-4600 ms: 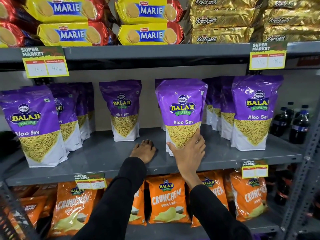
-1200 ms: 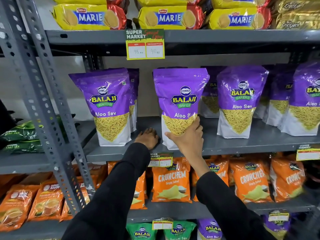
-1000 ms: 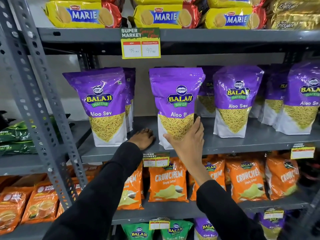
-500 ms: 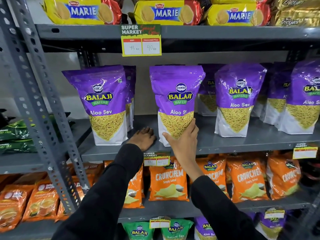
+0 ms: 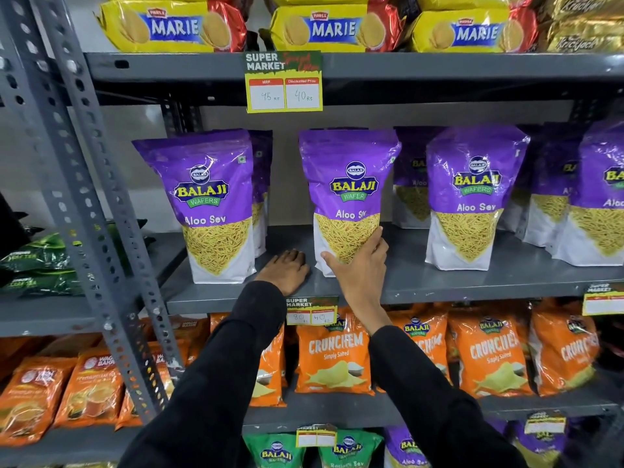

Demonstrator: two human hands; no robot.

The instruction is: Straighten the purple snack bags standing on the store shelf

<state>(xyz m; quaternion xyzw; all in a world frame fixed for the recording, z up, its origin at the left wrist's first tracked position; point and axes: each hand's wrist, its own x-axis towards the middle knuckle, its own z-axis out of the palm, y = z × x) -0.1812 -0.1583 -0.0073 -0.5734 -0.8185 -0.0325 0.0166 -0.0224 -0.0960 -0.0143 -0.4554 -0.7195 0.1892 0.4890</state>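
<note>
Gripping the middle purple bag (image 5: 347, 197) low down, the right hand (image 5: 361, 271) clasps it while the left hand (image 5: 287, 270) lies flat on the shelf (image 5: 472, 282).

Glossy purple-and-white plastic Aloo Sev snack bags stand upright in rows on the grey metal shelf (image 5: 472, 282). The left front bag (image 5: 209, 204) and right front bag (image 5: 476, 197) face forward. The middle front bag (image 5: 347, 184) stands between them, gripped low at its base.

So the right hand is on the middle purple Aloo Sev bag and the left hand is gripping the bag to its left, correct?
Not quite. In the head view the left hand grips no bag: it rests flat on the grey shelf, between the left Aloo Sev bag and the middle one. The right hand is indeed on the middle purple Aloo Sev bag, at its lower front.
</note>
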